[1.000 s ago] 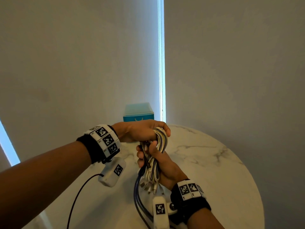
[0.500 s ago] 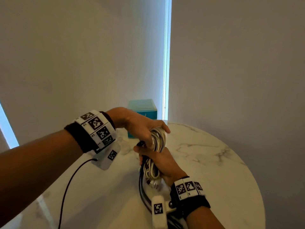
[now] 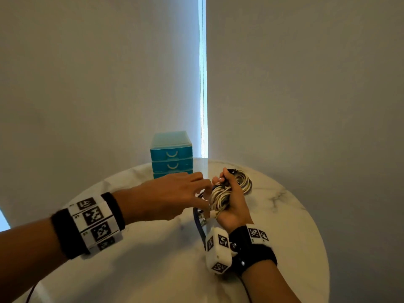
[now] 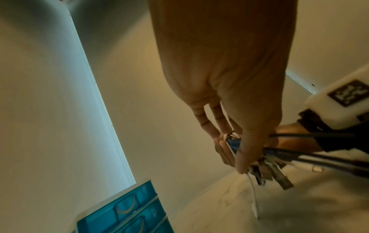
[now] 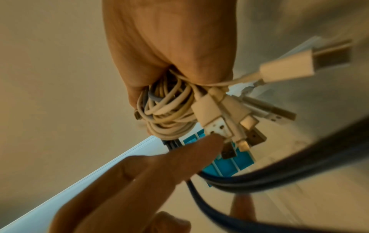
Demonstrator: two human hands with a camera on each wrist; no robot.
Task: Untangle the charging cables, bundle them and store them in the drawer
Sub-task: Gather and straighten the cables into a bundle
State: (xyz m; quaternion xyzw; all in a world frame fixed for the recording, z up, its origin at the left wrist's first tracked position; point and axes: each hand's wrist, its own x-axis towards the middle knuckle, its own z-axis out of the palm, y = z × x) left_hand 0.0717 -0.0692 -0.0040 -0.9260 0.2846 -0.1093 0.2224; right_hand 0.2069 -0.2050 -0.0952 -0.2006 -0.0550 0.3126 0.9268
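Cables [image 3: 227, 193], coiled into a pale bundle, sit right of centre in the head view, gripped in my right hand [image 3: 232, 200] with the fingers curled round the coil. My left hand [image 3: 172, 197] reaches in from the lower left, its fingers extended and meeting the bundle's near edge; from here I cannot tell whether they pinch anything. A dark blue cable [image 3: 197, 221] loops down below the bundle. Behind both hands a teal drawer unit [image 3: 171, 155] stands at the far edge of the round marble table [image 3: 284, 237], its visible drawers closed.

Left wrist view: the left hand [image 4: 225, 71] fills the upper centre, and its thumb and fingertips [image 4: 242, 157] close on the cables [image 4: 233, 144] at lower right, a contact the head view hides. Several plugs [image 4: 277, 175] and one thin white lead [image 4: 253, 197] hang below them. The drawer unit [image 4: 127, 212] shows at the bottom left.

Right wrist view: the right hand [image 5: 167, 44] clenches the white coil [image 5: 169, 110] at upper centre, and the splayed USB plugs [image 5: 229, 119] appear in detail only here. A left finger [image 5: 179, 154] rises from the lower left to touch one plug. The dark cable [image 5: 279, 170] sweeps across the lower right.
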